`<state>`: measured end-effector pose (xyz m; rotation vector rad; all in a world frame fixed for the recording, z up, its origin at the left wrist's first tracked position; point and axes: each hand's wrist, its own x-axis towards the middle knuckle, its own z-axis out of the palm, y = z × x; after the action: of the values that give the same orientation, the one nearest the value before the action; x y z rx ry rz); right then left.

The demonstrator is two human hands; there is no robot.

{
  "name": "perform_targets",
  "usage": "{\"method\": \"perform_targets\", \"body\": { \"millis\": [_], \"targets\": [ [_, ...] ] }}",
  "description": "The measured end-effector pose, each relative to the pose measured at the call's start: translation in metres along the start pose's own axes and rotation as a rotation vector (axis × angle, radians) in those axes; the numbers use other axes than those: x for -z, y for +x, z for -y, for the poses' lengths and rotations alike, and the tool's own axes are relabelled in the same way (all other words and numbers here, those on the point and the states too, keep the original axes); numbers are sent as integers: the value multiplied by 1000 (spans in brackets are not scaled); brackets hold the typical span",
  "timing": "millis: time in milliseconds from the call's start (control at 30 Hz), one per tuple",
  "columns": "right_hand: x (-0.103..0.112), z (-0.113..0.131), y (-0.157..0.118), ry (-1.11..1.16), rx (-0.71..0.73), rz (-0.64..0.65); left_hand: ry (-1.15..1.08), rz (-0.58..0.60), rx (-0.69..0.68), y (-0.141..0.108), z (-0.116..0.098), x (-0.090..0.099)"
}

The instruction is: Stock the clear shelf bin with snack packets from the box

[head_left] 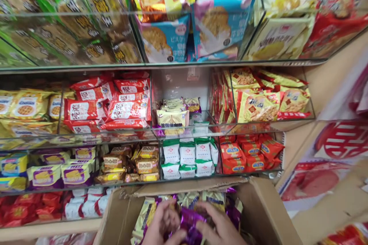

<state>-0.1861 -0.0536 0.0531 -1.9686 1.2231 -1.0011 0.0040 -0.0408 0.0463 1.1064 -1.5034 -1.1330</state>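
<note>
An open cardboard box stands at the bottom, filled with snack packets in cream and purple wrappers. Both hands reach into it. My left hand has its fingers curled at the left side of a shiny purple snack packet. From the other side my right hand closes on the same packet, blurred a little by motion. More packets lie under and around the hands, partly hidden by them. Straight above the box, a shelf compartment holds a small stack of matching cream-and-purple packets.
Glass-fronted shelves of wrapped snacks rise behind the box. White-and-green packets fill the compartment below the stack, with red packets to its right. Red-and-white packets lie left of the stack. Clear dividers separate the compartments.
</note>
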Motion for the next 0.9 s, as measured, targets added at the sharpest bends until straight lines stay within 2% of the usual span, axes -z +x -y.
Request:
{"method": "perform_targets", "body": {
  "millis": [67,133,200,300,433,533,633,700,767,833,900],
  "targets": [
    [7,10,8,127,-91,-17,-162,-58,-29,12,-19,-15],
    [13,19,17,231,-144,-149,-252,-187,-19,22,-34,-29],
    [15,23,23,343,-195,-287,-299,-289,61,28,-42,-38],
    [14,21,26,500,-252,-326,-356,-281,173,29,-42,-42],
    [8,16,25,546,-257,-325,-238,-241,113,28,-38,-40],
    [6,15,22,436,-197,-414,-128,-332,83,27,-39,-42],
    [13,18,17,218,-61,-556,-116,-406,130,26,-44,-44],
    [22,21,13,76,138,-608,-265,-334,239,24,-52,-44],
    [33,23,9,-23,422,-544,-519,-183,379,22,-63,-43],
    [40,25,5,-95,659,-399,-727,-55,450,21,-75,-41],
    [40,26,-1,-124,746,-318,-807,-50,416,20,-83,-39]
  ]
}}
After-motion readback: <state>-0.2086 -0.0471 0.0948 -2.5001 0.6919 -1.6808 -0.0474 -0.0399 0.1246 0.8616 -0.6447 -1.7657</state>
